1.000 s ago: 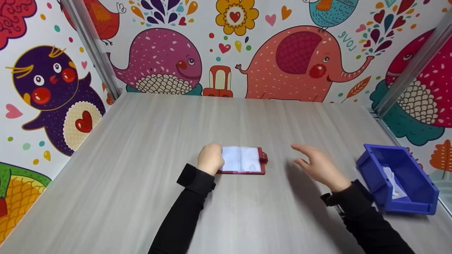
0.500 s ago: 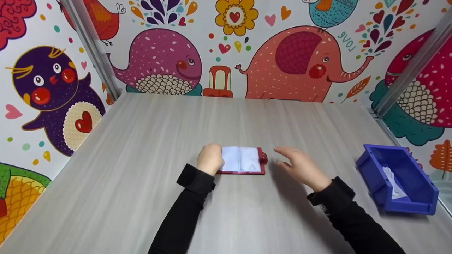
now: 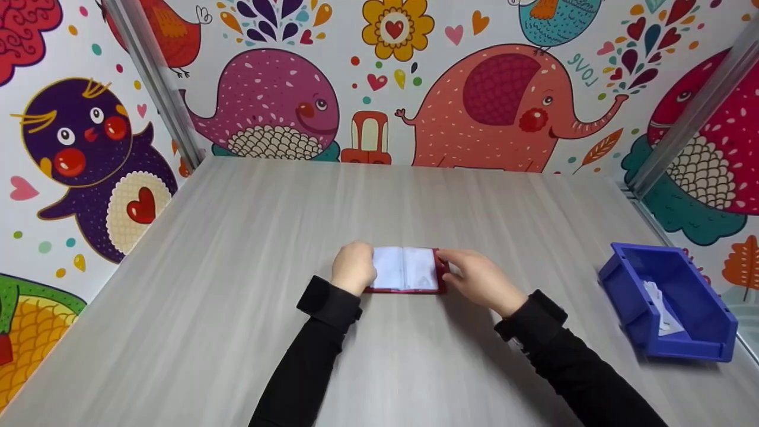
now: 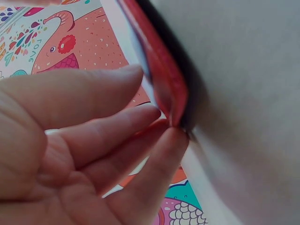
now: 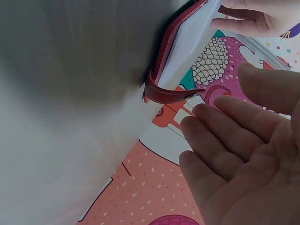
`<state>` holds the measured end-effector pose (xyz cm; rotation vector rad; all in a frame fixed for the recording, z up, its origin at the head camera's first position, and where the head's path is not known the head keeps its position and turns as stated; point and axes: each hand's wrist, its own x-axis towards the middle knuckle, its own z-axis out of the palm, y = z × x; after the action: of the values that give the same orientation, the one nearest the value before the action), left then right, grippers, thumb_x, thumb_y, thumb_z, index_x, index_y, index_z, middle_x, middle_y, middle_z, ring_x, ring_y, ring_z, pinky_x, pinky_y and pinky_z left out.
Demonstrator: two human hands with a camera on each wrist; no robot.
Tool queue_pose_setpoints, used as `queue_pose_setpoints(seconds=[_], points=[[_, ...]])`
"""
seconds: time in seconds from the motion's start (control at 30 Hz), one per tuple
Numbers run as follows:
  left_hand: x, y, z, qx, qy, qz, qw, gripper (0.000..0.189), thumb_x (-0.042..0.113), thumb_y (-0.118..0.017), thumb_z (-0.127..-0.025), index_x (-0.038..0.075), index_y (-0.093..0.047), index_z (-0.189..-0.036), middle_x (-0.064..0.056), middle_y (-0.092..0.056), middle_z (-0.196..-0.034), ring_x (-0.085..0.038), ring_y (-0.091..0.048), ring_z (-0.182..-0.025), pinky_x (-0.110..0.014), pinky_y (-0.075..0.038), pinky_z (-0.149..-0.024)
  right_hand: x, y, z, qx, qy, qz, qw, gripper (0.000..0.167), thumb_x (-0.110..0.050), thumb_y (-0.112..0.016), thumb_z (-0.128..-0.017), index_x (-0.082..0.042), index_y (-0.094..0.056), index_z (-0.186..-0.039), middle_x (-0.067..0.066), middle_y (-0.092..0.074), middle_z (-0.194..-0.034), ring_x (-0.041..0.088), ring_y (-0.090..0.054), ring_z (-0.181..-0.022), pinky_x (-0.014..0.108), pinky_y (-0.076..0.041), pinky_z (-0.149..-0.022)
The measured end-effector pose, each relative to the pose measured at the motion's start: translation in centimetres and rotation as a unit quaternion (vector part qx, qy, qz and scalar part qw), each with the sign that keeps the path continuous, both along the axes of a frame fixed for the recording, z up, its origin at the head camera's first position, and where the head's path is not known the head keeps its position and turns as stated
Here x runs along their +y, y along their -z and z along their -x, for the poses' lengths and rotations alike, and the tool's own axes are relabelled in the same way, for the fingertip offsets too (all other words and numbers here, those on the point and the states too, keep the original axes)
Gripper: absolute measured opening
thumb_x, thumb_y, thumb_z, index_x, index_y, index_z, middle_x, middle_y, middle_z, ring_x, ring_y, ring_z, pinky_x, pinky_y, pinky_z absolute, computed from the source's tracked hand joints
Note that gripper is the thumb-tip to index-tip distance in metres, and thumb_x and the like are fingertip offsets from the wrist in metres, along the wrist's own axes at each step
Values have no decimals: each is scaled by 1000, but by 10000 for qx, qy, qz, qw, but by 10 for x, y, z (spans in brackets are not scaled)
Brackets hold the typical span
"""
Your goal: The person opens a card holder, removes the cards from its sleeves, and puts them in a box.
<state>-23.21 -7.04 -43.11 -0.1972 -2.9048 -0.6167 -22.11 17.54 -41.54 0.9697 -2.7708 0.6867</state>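
A small red card holder [image 3: 405, 270] lies spread on the table, whitish sleeves facing up. My left hand [image 3: 353, 267] grips its left edge; in the left wrist view the thumb lies on the inner side, and fingertips meet the red cover [image 4: 161, 61]. Close to the right edge is my right hand [image 3: 481, 280], fingers loosely extended. The right wrist view has a red strap [image 5: 168, 93] sticking up from that edge, with the right hand's fingers [image 5: 211, 140] apart from it. In the head view, the right fingers partly cover the strap.
A blue plastic bin [image 3: 670, 302] stands at the table's right side with white flat pieces [image 3: 661, 308] inside. Walls printed with cartoon animals [image 3: 486, 107] border the table [image 3: 267, 207] at the back and both sides.
My right hand has moved left across the table to the card holder's right edge. The left hand and the card holder have stayed in place.
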Motion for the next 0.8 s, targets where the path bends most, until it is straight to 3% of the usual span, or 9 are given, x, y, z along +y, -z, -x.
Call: queue_pose_setpoints(seconds=[0.1,0.27,0.67,0.8], points=[[0,-1,0,-21,8,8,10000,27,-10,-63,-73,6,-48,-57,-14,-65,-74,-34,-66,-76,-44,-54,-69,-4,0,2,-137,64,-48,9999,39,1,-71,-87,9,-61,-125,22,-64,-122,39,-59,-114,51,-45,-98],[1,-2,-2,-10,-28,3,10000,16,-10,-65,-72,2,-58,-63,-15,-66,-77,-36,-66,-78,-45,-54,-71,-11,2,6,-193,78,-141,9997,41,1,-71,-87,9,-61,-126,23,-64,-123,38,-60,-115,50,-45,-98],[1,0,-1,14,-63,-9,10000,10,-10,-64,-74,-1,-63,-67,-16,-67,-80,-37,-67,-80,-45,-54,-72,-18,14,15,280,-204,-487,9982,21,6,-70,-82,1,-65,-102,12,-64,-93,31,-62,-86,47,-51,-80],[1,0,0,2,-54,9,10000,11,-10,-64,-74,-1,-63,-67,-17,-68,-80,-37,-67,-81,-45,-55,-72,-17,17,16,200,-227,-704,9971,21,6,-69,-84,4,-67,-105,16,-68,-102,34,-65,-97,47,-52,-85]])
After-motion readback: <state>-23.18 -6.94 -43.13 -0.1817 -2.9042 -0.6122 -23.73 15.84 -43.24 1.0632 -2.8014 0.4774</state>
